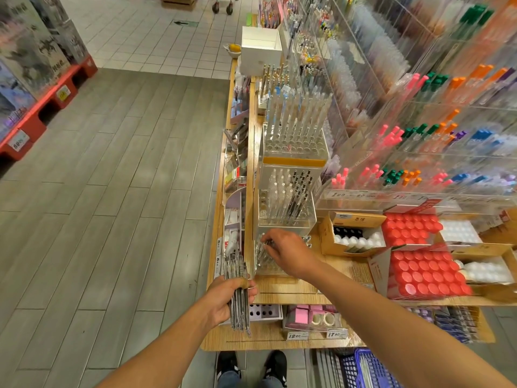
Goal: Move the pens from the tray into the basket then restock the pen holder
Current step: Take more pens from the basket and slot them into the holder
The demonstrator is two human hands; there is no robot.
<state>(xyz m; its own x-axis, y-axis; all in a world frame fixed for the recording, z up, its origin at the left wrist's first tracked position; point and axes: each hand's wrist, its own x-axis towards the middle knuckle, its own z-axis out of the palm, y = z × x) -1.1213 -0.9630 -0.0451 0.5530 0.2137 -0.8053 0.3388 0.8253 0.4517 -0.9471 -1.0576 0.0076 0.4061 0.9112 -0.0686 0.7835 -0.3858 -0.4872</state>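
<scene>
Restocking the clear acrylic pen holder at lower centre.
Left hand is gripping a bundle of clear-barrelled pens; right hand is pinching one pen; price tags reading "12.00", "17.00".

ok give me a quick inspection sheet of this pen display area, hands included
surface: wooden display counter, tiered, with a lower shelf below
job's things: bundle of pens held in the left hand; clear pen holder at the counter's front; blue basket on the floor by the feet
clutter: red-capped bottles, white-capped bottles, tape rolls, price tags
hands: left hand shut on the bundle; right hand at the holder, fingers pinching a pen
cables: nothing seen
surroundings: shop aisle, grey plank floor, acrylic racks of coloured pens on the right
</scene>
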